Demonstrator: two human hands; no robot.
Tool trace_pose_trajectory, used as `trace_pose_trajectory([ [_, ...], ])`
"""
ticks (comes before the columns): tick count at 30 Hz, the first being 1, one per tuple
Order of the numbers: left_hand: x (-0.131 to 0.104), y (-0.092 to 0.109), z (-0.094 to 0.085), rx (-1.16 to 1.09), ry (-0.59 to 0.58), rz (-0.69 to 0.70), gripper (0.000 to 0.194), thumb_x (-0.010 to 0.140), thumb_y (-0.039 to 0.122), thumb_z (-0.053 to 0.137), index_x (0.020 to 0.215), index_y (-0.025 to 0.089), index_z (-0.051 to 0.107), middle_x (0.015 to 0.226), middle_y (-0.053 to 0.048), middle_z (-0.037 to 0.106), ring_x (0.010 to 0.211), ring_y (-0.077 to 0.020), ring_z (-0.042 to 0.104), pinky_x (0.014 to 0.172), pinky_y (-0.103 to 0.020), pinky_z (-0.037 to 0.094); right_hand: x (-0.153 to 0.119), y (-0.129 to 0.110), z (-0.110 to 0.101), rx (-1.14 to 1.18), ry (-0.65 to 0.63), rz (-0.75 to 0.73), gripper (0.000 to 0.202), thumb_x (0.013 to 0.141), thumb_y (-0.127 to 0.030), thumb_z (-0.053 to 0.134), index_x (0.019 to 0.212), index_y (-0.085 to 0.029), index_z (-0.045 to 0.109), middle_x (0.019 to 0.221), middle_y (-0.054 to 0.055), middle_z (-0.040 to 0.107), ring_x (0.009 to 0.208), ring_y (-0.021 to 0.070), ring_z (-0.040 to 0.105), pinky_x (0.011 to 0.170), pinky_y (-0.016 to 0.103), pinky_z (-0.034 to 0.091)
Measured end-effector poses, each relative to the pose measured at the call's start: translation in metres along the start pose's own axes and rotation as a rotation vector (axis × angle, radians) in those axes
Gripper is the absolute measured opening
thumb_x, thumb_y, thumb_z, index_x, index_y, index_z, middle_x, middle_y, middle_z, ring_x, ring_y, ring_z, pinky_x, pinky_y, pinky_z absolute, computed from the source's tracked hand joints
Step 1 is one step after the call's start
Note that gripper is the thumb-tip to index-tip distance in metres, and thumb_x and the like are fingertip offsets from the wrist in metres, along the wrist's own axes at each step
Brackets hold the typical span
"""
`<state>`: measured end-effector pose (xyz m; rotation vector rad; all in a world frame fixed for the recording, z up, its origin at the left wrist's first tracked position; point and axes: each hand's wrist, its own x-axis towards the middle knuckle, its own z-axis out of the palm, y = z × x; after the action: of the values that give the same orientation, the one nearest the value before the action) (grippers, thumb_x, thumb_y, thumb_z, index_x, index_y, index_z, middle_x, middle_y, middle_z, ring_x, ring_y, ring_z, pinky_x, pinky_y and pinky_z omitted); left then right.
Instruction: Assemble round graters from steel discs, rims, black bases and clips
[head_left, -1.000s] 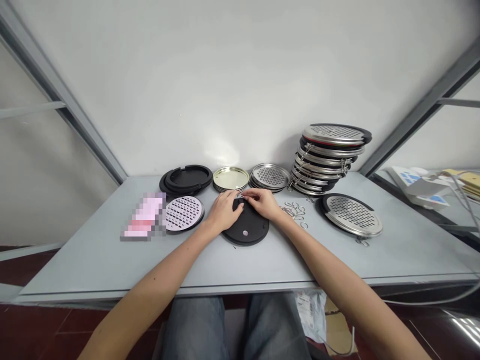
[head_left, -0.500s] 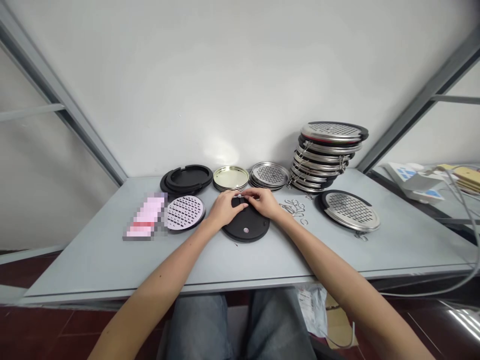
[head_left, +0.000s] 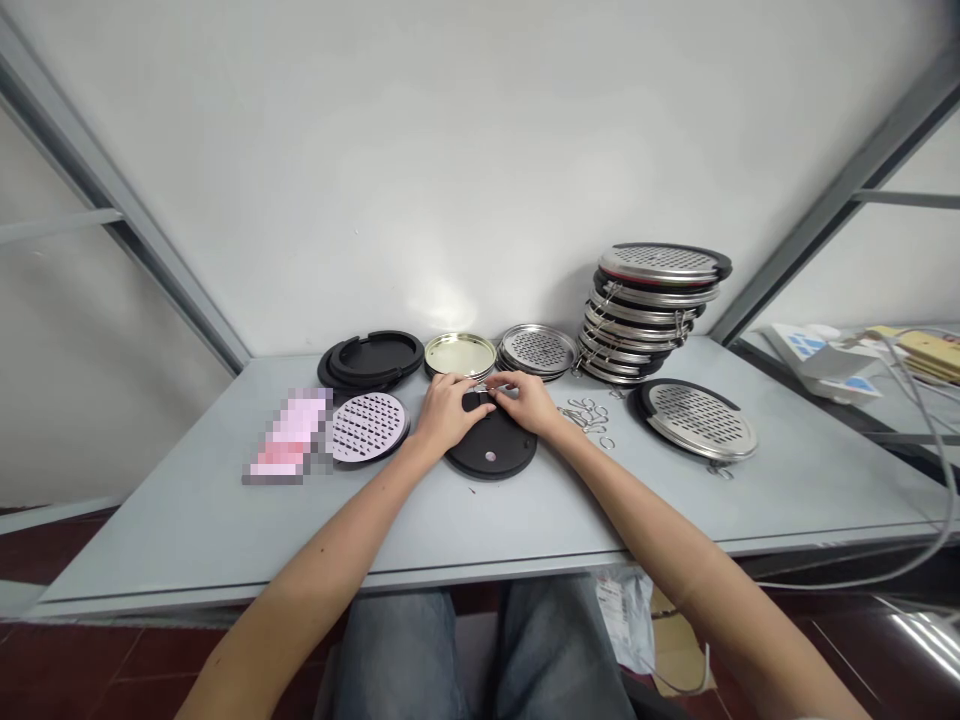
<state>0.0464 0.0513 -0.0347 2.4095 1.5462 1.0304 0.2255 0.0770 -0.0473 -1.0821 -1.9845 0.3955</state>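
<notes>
A black round disc [head_left: 492, 450] lies flat on the grey table [head_left: 420, 530] in front of me, with a small pale dot near its front edge. Both hands meet at its far edge. My left hand [head_left: 448, 410] is bent over the far left of the disc, thumb and fingers closed in around a small metal piece [head_left: 481, 388]. From the right, my right hand [head_left: 526, 402] pinches at the same metal piece. It looks like a ring or clip, but the fingertips partly hide it.
Black rings [head_left: 375, 358], gold-coloured lids [head_left: 460, 354] and perforated discs [head_left: 538, 350] line the wall. A tall stack [head_left: 652, 315] stands back right, a silver grater disc [head_left: 701, 420] before it. Loose metal rings [head_left: 589, 413] lie right of my hands; a pale perforated disc [head_left: 369, 427] lies left.
My hands stay at the disc's far edge, with only slight finger shifts around the small metal piece. The whole view has moved very slightly.
</notes>
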Motion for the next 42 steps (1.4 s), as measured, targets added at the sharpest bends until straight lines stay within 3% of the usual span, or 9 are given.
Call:
trace_pose_trajectory([
  [13,-0.004,-0.006,0.001,-0.108,0.008,0.006,0.026,0.082,0.023,0.065,0.107,0.018,0.067,0.106,-0.008,0.068,0.103,-0.0238,0.061,0.094,-0.038,0.048,-0.003,0.002,0.0,0.003,0.007,-0.038,0.018,0.08,-0.016,0.061,0.092,-0.02,0.074,0.093,0.005,0.075,0.091,0.0205,0.068,0.086,0.034,0.051],
  [18,-0.007,-0.003,-0.006,-0.113,-0.014,0.067,0.034,0.084,0.03,0.063,0.115,0.016,0.064,0.115,-0.01,0.065,0.11,-0.0244,0.058,0.097,-0.038,0.047,-0.003,0.004,0.0,0.018,-0.007,-0.023,0.018,0.081,-0.017,0.061,0.093,-0.02,0.073,0.093,0.005,0.075,0.089,0.0196,0.068,0.082,0.032,0.052],
  [24,-0.011,0.001,-0.009,-0.034,-0.104,0.039,0.038,0.083,0.028,0.064,0.119,0.017,0.062,0.119,-0.01,0.064,0.112,-0.0261,0.058,0.099,-0.04,0.046,-0.004,0.002,-0.002,0.022,-0.035,-0.037,0.02,0.082,-0.016,0.059,0.094,-0.021,0.074,0.095,0.005,0.074,0.089,0.019,0.067,0.079,0.03,0.052],
  [42,-0.011,-0.001,-0.008,-0.054,-0.139,-0.004,0.045,0.084,0.032,0.062,0.125,0.017,0.057,0.121,-0.012,0.062,0.113,-0.0266,0.057,0.099,-0.041,0.045,-0.005,0.0,-0.003,0.008,-0.062,0.01,0.025,0.083,-0.016,0.058,0.104,-0.018,0.072,0.099,0.007,0.074,0.09,0.0205,0.069,0.079,0.031,0.055],
])
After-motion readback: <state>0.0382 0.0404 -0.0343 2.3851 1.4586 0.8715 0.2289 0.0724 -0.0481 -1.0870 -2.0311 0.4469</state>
